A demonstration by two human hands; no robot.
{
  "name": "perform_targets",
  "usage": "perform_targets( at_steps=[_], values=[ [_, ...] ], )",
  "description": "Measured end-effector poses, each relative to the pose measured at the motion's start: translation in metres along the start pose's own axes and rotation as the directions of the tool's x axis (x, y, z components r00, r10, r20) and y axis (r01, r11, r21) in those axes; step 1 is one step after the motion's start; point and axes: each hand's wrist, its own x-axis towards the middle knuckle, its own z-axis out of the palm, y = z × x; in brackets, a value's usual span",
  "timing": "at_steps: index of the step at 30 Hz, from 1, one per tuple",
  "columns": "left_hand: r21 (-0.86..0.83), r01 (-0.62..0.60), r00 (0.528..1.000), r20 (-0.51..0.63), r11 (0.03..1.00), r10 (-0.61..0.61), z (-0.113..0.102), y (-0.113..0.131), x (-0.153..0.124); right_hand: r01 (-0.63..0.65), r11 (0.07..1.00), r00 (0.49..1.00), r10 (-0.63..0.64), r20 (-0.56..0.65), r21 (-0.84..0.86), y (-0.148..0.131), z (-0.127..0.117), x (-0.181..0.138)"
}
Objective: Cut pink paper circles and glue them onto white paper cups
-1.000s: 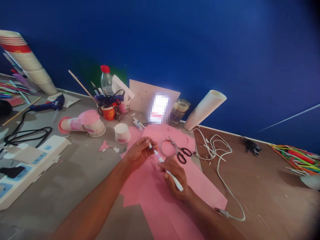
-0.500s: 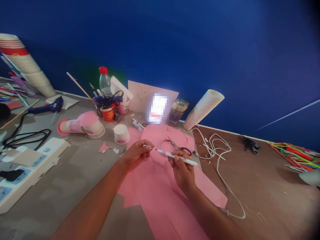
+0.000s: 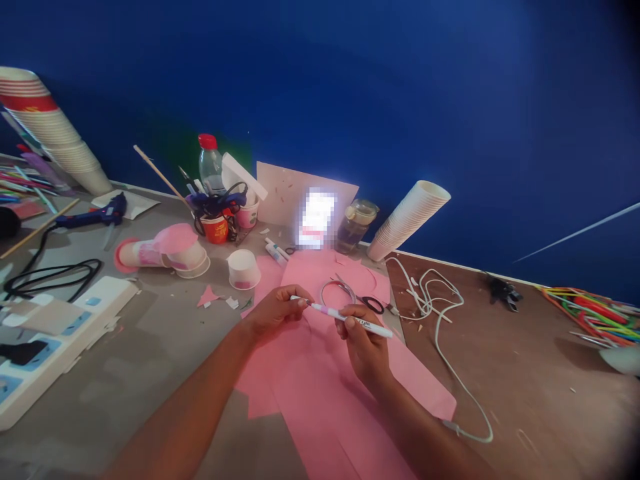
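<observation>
Right hand: the right hand [image 3: 367,347] grips a white marker [image 3: 345,317] by its barrel, held level above the pink paper [image 3: 320,393].
Left hand: the left hand [image 3: 274,311] pinches the marker's tip end with its fingertips.
Marker: mid-counter, between both hands.
Nearby: scissors [image 3: 360,300] lie just behind the hands; a white cable [image 3: 440,320] trails toward the counter's right edge.
</observation>
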Motion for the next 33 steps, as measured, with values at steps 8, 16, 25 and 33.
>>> perform_targets(
  at_steps=[8, 16, 25, 33],
  values=[
    [0.036, -0.021, 0.998, 0.053, 0.999, 0.019, 0.005, -0.001, 0.000, -0.002, 0.999, 1.000, 0.004, 0.028, -0.048, 0.005, 0.002, -0.003],
    [0.089, -0.067, 0.991, 0.120, 0.994, 0.056, 0.017, -0.003, -0.005, -0.010, 1.000, 0.998, 0.011, 0.062, -0.026, 0.006, 0.001, -0.004],
    [0.143, -0.076, 0.990, 0.128, 0.987, 0.058, 0.020, -0.002, -0.006, -0.010, 1.000, 0.981, 0.007, 0.192, 0.015, 0.005, 0.002, -0.008],
    [0.084, -0.057, 0.986, 0.162, 0.995, 0.043, 0.026, -0.003, -0.008, 0.043, 0.999, 0.982, -0.047, 0.183, 0.027, 0.007, 0.001, -0.012]
  ],
)
